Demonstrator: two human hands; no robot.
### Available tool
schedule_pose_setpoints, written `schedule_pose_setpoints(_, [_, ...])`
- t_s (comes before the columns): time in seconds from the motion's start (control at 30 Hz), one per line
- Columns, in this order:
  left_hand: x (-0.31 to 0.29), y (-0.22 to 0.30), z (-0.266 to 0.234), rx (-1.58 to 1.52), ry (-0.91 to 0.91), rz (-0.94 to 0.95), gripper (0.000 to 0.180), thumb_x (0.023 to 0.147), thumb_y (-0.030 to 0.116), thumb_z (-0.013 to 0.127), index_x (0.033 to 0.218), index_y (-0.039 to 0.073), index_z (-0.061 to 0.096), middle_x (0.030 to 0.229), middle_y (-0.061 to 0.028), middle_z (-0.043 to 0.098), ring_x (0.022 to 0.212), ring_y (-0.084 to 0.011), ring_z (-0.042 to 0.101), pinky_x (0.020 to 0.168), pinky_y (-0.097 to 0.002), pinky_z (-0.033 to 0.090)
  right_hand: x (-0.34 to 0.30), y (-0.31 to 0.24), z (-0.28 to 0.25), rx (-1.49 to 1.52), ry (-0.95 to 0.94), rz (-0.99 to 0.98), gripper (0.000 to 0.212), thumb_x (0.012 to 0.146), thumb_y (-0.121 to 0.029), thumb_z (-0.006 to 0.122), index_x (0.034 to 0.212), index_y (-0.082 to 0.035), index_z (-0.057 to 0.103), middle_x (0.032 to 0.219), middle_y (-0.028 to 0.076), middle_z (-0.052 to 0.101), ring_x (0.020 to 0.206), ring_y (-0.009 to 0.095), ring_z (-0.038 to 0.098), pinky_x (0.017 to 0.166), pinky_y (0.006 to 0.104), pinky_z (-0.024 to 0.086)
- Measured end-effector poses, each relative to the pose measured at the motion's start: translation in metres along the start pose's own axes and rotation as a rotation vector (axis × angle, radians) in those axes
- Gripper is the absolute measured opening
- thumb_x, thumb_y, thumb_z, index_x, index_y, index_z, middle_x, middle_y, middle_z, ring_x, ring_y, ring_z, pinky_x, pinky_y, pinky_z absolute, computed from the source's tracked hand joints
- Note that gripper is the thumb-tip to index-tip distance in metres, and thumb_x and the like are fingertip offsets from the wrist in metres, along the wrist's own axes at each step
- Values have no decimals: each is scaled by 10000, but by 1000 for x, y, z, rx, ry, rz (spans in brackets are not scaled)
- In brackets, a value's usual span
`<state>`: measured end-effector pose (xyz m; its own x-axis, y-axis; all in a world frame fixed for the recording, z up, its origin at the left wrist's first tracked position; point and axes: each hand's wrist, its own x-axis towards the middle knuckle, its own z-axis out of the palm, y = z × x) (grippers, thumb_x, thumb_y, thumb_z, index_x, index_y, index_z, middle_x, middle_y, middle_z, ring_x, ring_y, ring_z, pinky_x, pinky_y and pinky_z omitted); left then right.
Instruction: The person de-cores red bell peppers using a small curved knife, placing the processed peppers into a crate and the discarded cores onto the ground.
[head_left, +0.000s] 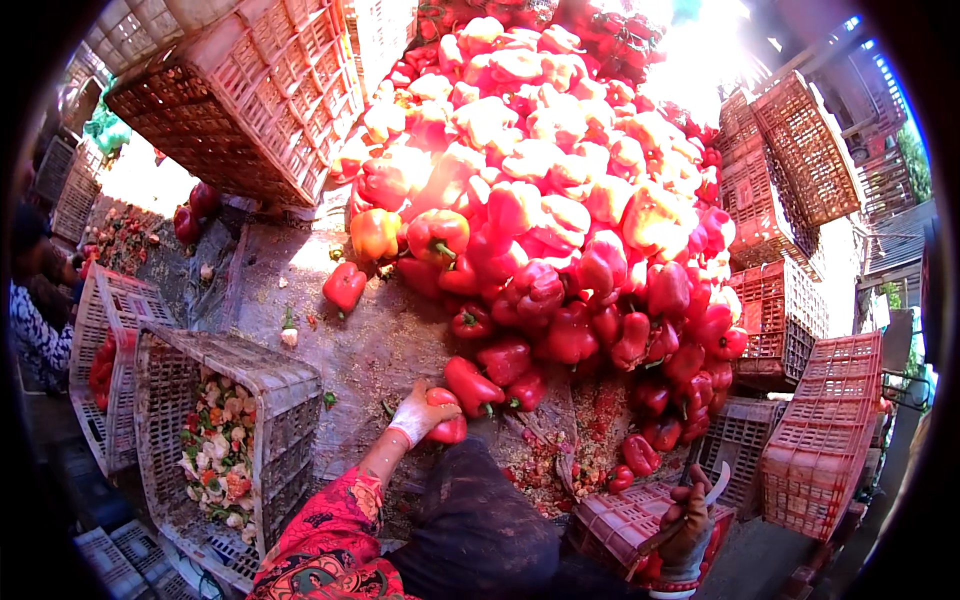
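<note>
My left hand, in a white glove or wrap, is closed around a red bell pepper at the near edge of the heap. Beside it, more peppers lie on the dirty ground sheet. At the lower right, my right hand grips a knife whose short curved blade points up. Its handle is mostly hidden in the fingers. Below that hand stands a red crate with peppers partly visible in it. A large heap of red peppers rises in front of me, bleached by sunlight.
Left of me a tilted grey crate holds pale cut pepper cores. Another crate stands beyond it, near a person in a patterned sleeve. A big crate is at the far left. Stacked crates line the right side.
</note>
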<state>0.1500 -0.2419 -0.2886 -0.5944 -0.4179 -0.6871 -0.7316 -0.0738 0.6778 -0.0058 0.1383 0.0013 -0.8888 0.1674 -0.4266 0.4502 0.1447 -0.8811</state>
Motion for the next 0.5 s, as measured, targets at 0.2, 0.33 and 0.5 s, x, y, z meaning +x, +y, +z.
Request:
schedule_pose_setpoints(0.2, [-20,2,13,26,-129,-53,883,749,527,852,1343,-26,503,1188,-242,693,1108,-350,693,973,-420,540,6,4,18,-162,-164,111,448,1087,-360,507,1407,-53,567,851,8,646,544,47,518,451,204,401])
schedule_pose_setpoints(0.33, [-21,24,13,85,-188,-90,905,765,548,824,1367,-43,494,1215,-289,679,1151,-390,677,995,-425,531,17,5,22,-171,-140,104,462,1084,-369,510,1409,-45,562,849,4,652,545,45,518,471,196,402])
schedule_pose_setpoints(0.5, [-1,7,16,-109,-377,-63,836,786,442,850,1355,-66,510,1214,-184,664,1117,-227,648,975,-364,530,16,9,26,-206,-137,131,465,1077,-362,525,1411,-41,567,843,2,659,553,47,529,484,197,408])
